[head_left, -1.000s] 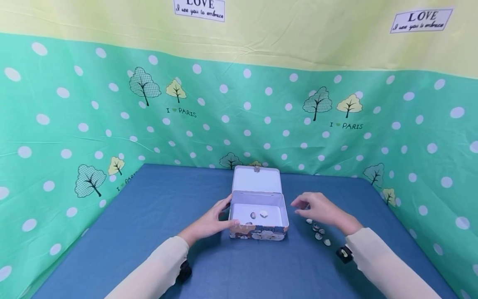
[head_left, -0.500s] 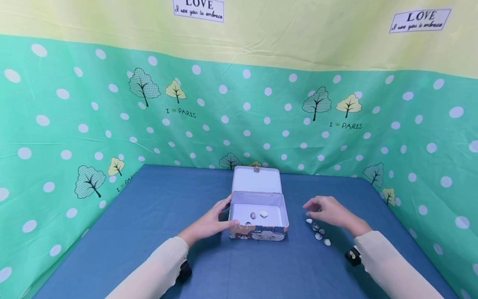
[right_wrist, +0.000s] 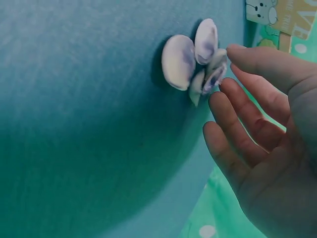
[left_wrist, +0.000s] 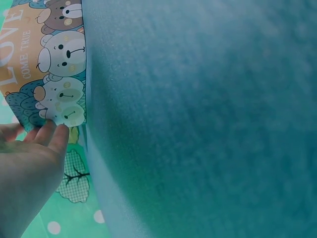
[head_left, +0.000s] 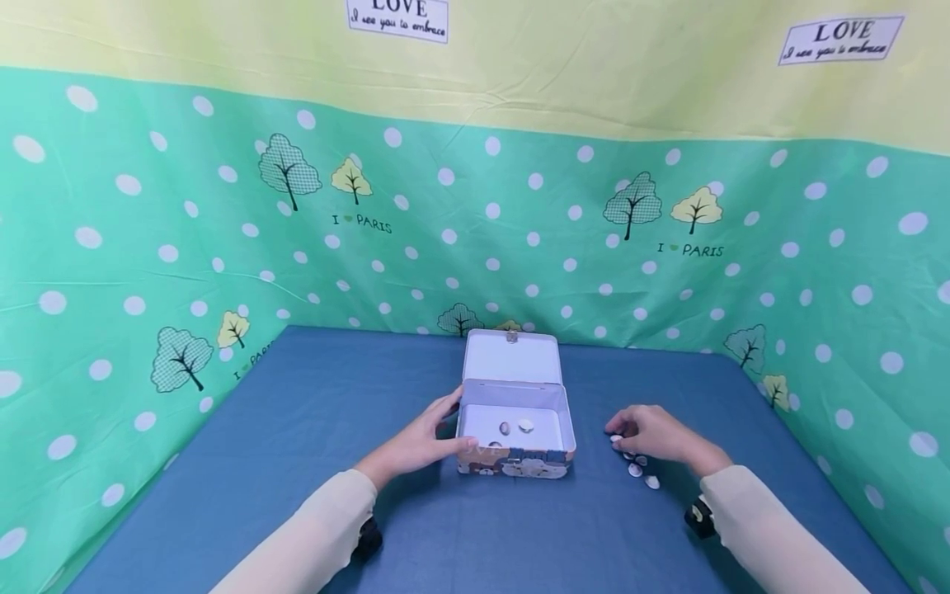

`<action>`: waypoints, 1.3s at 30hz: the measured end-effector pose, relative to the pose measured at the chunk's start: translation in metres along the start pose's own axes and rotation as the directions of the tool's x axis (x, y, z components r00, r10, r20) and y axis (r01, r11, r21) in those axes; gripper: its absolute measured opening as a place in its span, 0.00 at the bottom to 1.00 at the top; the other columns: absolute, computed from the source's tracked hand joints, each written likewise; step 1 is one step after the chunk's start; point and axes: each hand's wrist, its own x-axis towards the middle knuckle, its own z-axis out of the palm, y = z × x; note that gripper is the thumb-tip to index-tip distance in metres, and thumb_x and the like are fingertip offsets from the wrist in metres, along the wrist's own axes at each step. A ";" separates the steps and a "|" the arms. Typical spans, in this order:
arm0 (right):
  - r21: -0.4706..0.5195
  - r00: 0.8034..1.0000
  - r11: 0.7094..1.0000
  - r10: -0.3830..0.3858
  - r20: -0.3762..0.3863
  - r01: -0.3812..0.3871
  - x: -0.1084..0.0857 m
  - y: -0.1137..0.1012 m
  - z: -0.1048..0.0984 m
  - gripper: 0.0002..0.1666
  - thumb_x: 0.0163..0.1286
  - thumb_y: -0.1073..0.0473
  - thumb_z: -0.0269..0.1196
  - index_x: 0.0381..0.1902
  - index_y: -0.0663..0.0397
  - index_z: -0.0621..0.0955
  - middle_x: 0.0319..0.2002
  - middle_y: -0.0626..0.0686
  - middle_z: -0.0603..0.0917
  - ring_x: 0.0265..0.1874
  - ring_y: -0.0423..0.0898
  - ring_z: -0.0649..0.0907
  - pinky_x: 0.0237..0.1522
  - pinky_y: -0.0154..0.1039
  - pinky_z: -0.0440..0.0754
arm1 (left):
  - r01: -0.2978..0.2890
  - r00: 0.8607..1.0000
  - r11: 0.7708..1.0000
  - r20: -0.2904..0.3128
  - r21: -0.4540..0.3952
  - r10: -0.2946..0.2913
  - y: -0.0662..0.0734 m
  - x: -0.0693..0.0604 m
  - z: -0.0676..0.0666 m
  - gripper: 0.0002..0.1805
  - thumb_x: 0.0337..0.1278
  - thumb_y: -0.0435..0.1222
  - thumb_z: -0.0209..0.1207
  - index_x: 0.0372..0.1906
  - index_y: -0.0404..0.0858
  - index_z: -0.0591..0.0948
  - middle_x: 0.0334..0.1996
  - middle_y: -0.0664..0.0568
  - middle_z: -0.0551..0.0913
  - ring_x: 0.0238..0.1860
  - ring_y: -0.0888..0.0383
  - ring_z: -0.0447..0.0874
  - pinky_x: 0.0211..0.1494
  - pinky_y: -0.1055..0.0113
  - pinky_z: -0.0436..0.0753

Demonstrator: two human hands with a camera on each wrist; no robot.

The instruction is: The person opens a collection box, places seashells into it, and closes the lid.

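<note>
An open tin box (head_left: pixel 515 464) with bears printed on its side stands on the blue table, its lid raised at the back. Inside lie shells (head_left: pixel 525 426). My left hand (head_left: pixel 416 441) grips the left side of the box, thumb over the front rim; in the left wrist view the fingertips of that hand (left_wrist: pixel 34 163) touch the printed side. To the right of the box, my right hand (head_left: pixel 660 433) hovers over a small group of shells (head_left: pixel 651 483), thumb and bent fingers around the leftmost. In the right wrist view, the right hand (right_wrist: pixel 267 114) is beside several pale shells (right_wrist: pixel 178 62); no firm grasp shows.
The blue cloth-covered table (head_left: pixel 475 536) reaches back to a green dotted curtain (head_left: pixel 519 272), which also hangs along both sides. The raised lid (head_left: pixel 512 356) stands close to the back curtain.
My right hand has moved right, away from the box, and then down to the shells. My left hand keeps its place on the box.
</note>
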 end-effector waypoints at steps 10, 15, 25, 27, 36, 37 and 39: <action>-0.013 1.000 1.000 0.008 0.007 -0.008 0.003 0.002 0.002 0.11 0.64 0.67 0.69 0.45 0.60 0.86 0.36 0.48 0.82 0.33 0.43 0.79 0.35 0.40 0.81 | -0.006 1.000 1.000 0.003 -0.013 0.006 -0.001 0.000 0.000 0.52 0.60 0.53 0.67 0.82 0.53 0.50 0.79 0.44 0.51 0.77 0.43 0.51 0.72 0.40 0.61; -0.013 1.000 1.000 0.002 0.000 -0.002 0.002 0.001 0.001 0.10 0.65 0.67 0.69 0.45 0.60 0.87 0.37 0.49 0.82 0.33 0.43 0.79 0.34 0.40 0.80 | -0.002 1.000 1.000 0.003 -0.008 0.002 -0.001 0.001 -0.001 0.52 0.59 0.53 0.68 0.81 0.53 0.50 0.79 0.44 0.51 0.76 0.43 0.52 0.71 0.39 0.61; -0.025 0.998 1.000 -0.020 -0.062 0.019 0.002 -0.009 -0.010 0.11 0.65 0.67 0.69 0.45 0.60 0.87 0.36 0.47 0.82 0.34 0.43 0.80 0.35 0.38 0.82 | 0.008 1.000 1.000 -0.001 0.003 -0.008 -0.001 0.000 -0.001 0.52 0.59 0.54 0.68 0.81 0.55 0.50 0.79 0.46 0.51 0.76 0.43 0.52 0.71 0.38 0.61; -0.031 0.996 0.999 -0.040 -0.074 0.038 0.002 -0.012 -0.013 0.11 0.65 0.67 0.69 0.46 0.60 0.87 0.36 0.46 0.82 0.35 0.43 0.80 0.36 0.38 0.82 | 0.006 1.000 1.000 -0.001 0.001 -0.006 -0.002 0.000 -0.001 0.53 0.58 0.55 0.68 0.81 0.55 0.50 0.79 0.46 0.51 0.76 0.44 0.52 0.71 0.38 0.61; -0.076 0.984 0.988 -0.139 -0.114 0.131 0.002 -0.027 -0.024 0.09 0.66 0.64 0.69 0.45 0.56 0.87 0.38 0.45 0.83 0.37 0.42 0.82 0.39 0.38 0.83 | 0.009 1.000 1.000 0.001 0.008 -0.009 -0.002 0.000 -0.001 0.52 0.59 0.54 0.68 0.81 0.56 0.50 0.79 0.47 0.51 0.76 0.44 0.52 0.71 0.38 0.61; -0.076 0.982 0.987 -0.148 -0.119 0.139 0.002 -0.029 -0.025 0.09 0.66 0.64 0.69 0.45 0.56 0.87 0.38 0.45 0.84 0.37 0.42 0.82 0.39 0.38 0.83 | 0.010 1.000 1.000 0.000 0.008 -0.010 -0.002 0.000 -0.001 0.52 0.59 0.53 0.68 0.81 0.56 0.50 0.79 0.47 0.51 0.76 0.44 0.52 0.71 0.38 0.61; -0.076 0.978 0.985 -0.164 -0.126 0.156 0.003 -0.032 -0.027 0.09 0.66 0.64 0.69 0.45 0.54 0.87 0.39 0.45 0.84 0.38 0.42 0.82 0.39 0.38 0.83 | 0.016 1.000 1.000 -0.001 0.008 -0.016 -0.002 0.000 -0.001 0.52 0.59 0.54 0.68 0.81 0.56 0.50 0.79 0.47 0.51 0.76 0.45 0.52 0.71 0.38 0.60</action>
